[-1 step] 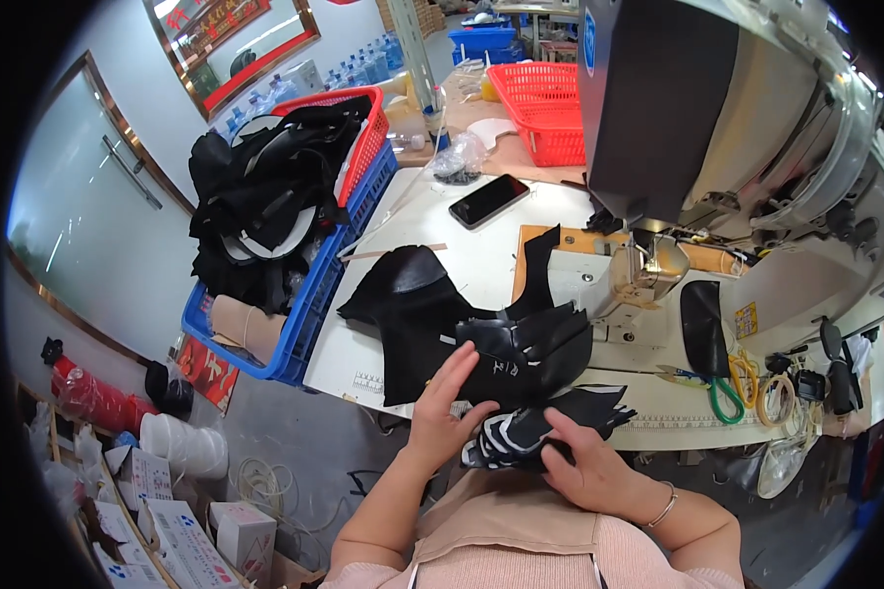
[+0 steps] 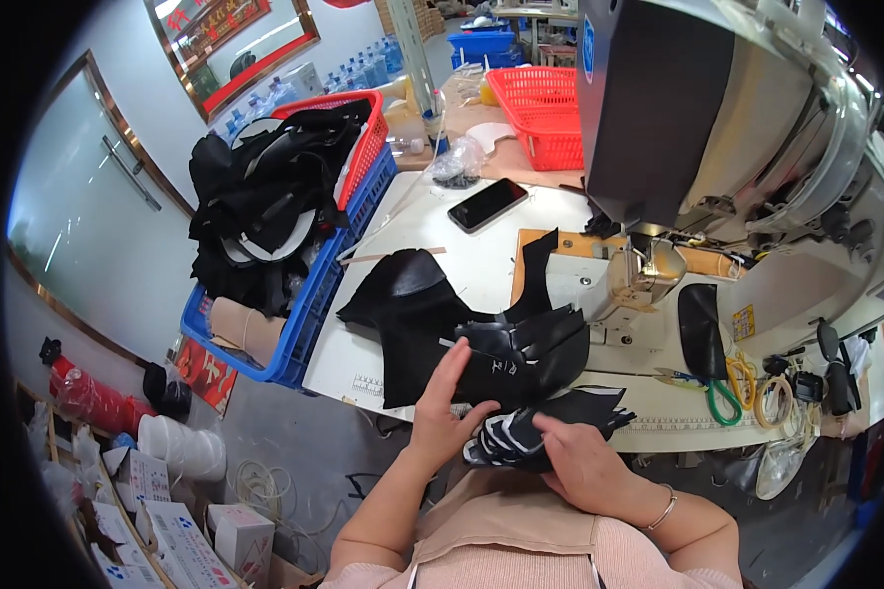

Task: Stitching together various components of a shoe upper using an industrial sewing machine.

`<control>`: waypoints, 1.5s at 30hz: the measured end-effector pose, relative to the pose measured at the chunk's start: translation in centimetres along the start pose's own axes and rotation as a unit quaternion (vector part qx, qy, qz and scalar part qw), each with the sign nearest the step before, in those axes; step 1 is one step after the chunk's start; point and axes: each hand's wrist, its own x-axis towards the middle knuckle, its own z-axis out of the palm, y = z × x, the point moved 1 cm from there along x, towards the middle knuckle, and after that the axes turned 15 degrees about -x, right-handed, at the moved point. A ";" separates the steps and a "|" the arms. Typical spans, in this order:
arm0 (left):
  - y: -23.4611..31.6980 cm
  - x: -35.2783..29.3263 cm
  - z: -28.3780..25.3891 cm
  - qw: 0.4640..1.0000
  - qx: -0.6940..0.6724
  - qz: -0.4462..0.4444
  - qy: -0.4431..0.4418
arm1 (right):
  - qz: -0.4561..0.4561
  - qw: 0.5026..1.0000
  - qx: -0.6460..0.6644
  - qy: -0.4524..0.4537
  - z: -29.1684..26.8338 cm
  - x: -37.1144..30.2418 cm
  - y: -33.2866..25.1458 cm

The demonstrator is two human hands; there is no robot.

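Observation:
In front of my body a stack of black cut pieces with white edges (image 2: 521, 437) overhangs the table's near edge. My right hand (image 2: 584, 456) grips its right side, with a finger lying on top and the rest partly hidden. My left hand (image 2: 442, 412) has its fingers stretched out and its thumb apart, at the left end of the stack. Just beyond both hands, a large black panel (image 2: 413, 339) lies flat on the white table. On its right part rest several smooth black pieces (image 2: 550, 344), one with pale handwritten marks.
A sewing machine (image 2: 648, 265) stands at the right. Near it lie a black piece (image 2: 700, 329), green-handled scissors (image 2: 725, 402) and yellow-handled scissors (image 2: 742, 378). A phone (image 2: 488, 204) lies farther back. At left, a blue crate (image 2: 300, 339) and red basket (image 2: 378, 128) hold black pieces.
My right hand's fingers have shifted on top of the stack and lie closer together. The fingers of my left hand have moved slightly to the left.

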 end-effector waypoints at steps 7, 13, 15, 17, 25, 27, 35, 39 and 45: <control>-2.9 -2.0 1.2 0.960 -0.209 -0.186 -0.016 | 0.116 0.984 -0.129 0.040 -8.6 -3.0 -1.9; -1.0 0.5 2.5 0.987 -0.057 -0.096 0.118 | 0.187 0.927 0.246 0.211 -10.5 -4.5 2.8; 0.5 1.9 2.9 0.980 0.146 0.078 0.114 | 0.121 0.927 0.257 0.245 -10.0 -3.3 4.8; 0.5 2.1 3.7 0.986 0.016 0.166 0.003 | 0.137 0.948 0.225 0.178 -9.3 -3.2 4.5; 1.5 0.9 6.9 0.811 -0.518 -0.262 -0.077 | 0.125 0.991 0.032 -0.033 -9.7 -3.4 0.6; 0.3 -0.1 6.4 0.778 -0.559 -0.285 -0.027 | 0.206 0.889 0.355 0.203 -9.8 -7.5 1.3; 3.0 -0.4 8.5 0.627 -0.638 -0.344 -0.285 | 0.085 0.984 0.122 -0.100 -9.9 -2.9 1.3; 3.1 -1.1 6.2 0.781 -0.521 -0.319 -0.129 | 0.127 0.989 0.035 -0.064 -10.9 -2.9 1.6; 1.5 -2.8 4.4 0.687 -0.616 -0.364 0.128 | 0.096 0.869 0.326 0.360 -11.1 -8.3 5.7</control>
